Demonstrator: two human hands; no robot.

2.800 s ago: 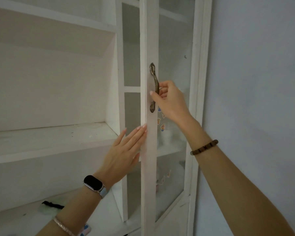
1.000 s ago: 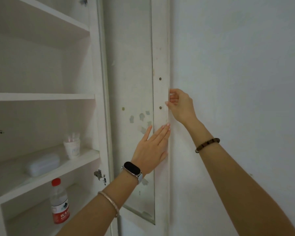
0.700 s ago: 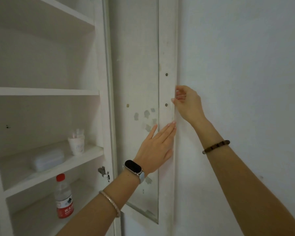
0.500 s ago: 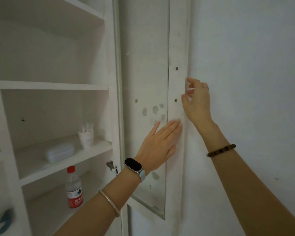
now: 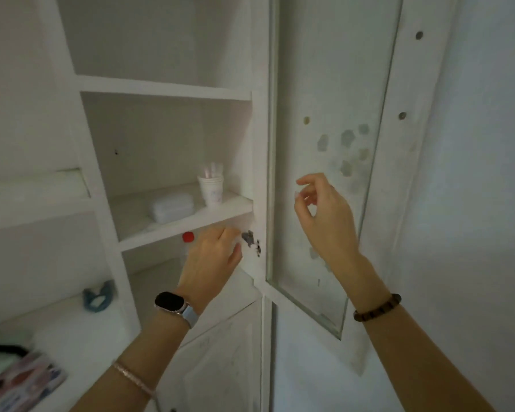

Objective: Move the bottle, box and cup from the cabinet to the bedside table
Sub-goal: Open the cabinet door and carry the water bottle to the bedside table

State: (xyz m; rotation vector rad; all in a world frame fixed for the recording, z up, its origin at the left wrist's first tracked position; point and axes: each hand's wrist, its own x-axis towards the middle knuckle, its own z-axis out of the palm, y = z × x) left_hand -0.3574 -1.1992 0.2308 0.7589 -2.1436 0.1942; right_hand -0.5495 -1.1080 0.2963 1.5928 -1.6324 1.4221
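White cabinet's glass-panelled door (image 5: 333, 162) swung wide right, compartment front unblocked. Middle shelf (image 5: 188, 224): white rounded plastic box (image 5: 172, 208) left, white paper cup (image 5: 211, 190) right, small gap between, headroom above. Lower shelf: red-capped clear bottle (image 5: 188, 237) mostly hidden behind left hand (image 5: 210, 260). Metal hinge (image 5: 252, 242) juts at right edge.

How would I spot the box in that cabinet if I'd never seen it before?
Find the open white cabinet and its middle shelf, just above the reaching left hand. The box lies flat there, left of the paper cup. It is low, white and rounded at the corners, while the cup stands upright with sticks in it.
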